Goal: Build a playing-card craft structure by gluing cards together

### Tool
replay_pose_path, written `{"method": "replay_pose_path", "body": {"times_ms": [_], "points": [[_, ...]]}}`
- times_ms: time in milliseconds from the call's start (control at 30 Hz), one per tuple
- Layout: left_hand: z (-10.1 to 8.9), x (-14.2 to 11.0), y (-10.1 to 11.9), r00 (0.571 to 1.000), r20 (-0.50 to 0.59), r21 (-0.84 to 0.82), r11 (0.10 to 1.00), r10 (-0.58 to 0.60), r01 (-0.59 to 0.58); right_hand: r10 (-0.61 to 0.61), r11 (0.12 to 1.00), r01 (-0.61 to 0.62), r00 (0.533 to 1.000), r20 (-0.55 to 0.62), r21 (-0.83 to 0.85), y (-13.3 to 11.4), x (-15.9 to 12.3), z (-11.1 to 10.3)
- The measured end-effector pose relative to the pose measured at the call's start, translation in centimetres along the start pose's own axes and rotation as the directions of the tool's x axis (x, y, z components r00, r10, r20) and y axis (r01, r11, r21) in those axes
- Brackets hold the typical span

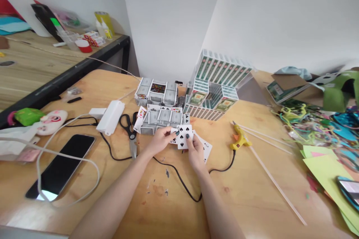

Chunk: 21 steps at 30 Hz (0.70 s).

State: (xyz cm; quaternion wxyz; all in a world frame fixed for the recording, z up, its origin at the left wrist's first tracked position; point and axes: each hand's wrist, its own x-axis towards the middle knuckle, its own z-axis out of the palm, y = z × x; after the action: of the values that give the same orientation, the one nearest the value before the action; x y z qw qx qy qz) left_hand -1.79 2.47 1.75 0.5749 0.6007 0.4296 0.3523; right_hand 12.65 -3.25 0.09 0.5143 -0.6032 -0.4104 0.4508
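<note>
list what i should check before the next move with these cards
1. Cards gripped: ok, left hand at the left edge, right hand with its thumb on the six of spades.
2. Six of spades face up: ok.
3. Glue gun hot: cannot tell.
4. Scissors well away from the left forearm: not ok, tips lie close beside it.
5. Black cord out of the way: not ok, it passes under both forearms.

Holding playing cards [182, 140] in left hand [162, 140] and right hand [196, 154] | left: scissors [130, 132] | right: yellow glue gun [240, 140] | far: stacked boxes [223, 69]
</note>
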Motion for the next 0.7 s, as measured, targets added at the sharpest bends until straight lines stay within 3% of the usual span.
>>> {"method": "replay_pose_path", "body": {"times_ms": [133,233,700], "points": [[-0.4,0.31,-0.66,1.0,0.009,0.029,1.0,-0.005,0.005,-0.068,0.993,0.064,0.997,-0.042,-0.095,-0.12,0.14,-0.29],[-0.56,0.39,-0.95,1.0,0.013,0.035,0.999,-0.013,0.012,-0.09,0.992,0.088,0.996,-0.01,-0.091,-0.16,0.35,-0.47],[-1.0,0.2,-0.87,0.998,0.058,0.097,0.995,0.001,-0.006,-0.001,1.0,0.0,0.998,0.057,0.007,0.14,0.63,-0.74]]}}
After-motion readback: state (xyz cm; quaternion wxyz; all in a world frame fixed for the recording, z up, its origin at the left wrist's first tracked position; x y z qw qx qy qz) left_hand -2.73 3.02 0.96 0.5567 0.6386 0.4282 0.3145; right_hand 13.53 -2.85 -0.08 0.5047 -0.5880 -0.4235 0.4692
